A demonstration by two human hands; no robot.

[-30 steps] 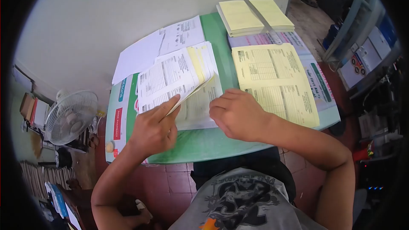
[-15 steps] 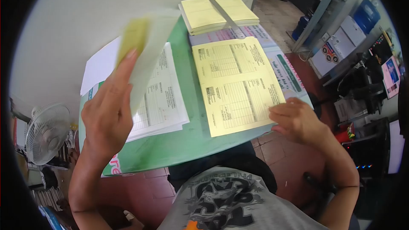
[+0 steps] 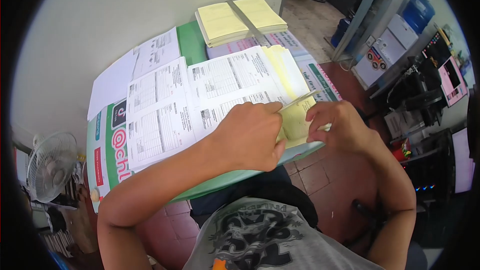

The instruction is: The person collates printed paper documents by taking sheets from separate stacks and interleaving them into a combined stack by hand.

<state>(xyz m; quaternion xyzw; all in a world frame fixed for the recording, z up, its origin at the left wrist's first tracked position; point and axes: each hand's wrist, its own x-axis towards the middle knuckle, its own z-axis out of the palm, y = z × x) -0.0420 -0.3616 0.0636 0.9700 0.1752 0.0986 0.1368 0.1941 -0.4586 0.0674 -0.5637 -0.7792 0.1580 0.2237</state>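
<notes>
A printed white form sheet (image 3: 225, 72) lies over the pile of yellow form sheets (image 3: 282, 65), whose right side shows from under it. My left hand (image 3: 252, 132) is at the white sheet's lower right part, fingers bent and covering that corner. Facing it, my right hand (image 3: 342, 127) has its fingers pinched on the right edge of the yellow sheets. Between both hands a thin paper edge (image 3: 300, 99) stands raised. Left of these lies a stack of white forms (image 3: 157, 112), partly behind my left forearm.
A thick stack of yellow paper (image 3: 242, 17) with a grey strip across it sits at the table's back. More white paper (image 3: 112, 87) lies at the far left. The green printed table (image 3: 192, 40) touches the wall. A fan (image 3: 54, 167) stands left, a water dispenser (image 3: 382, 52) right.
My left hand has come down and across to the right. The white sheet that was raised in the air now lies on the yellow forms. My right hand stays near their right edge.
</notes>
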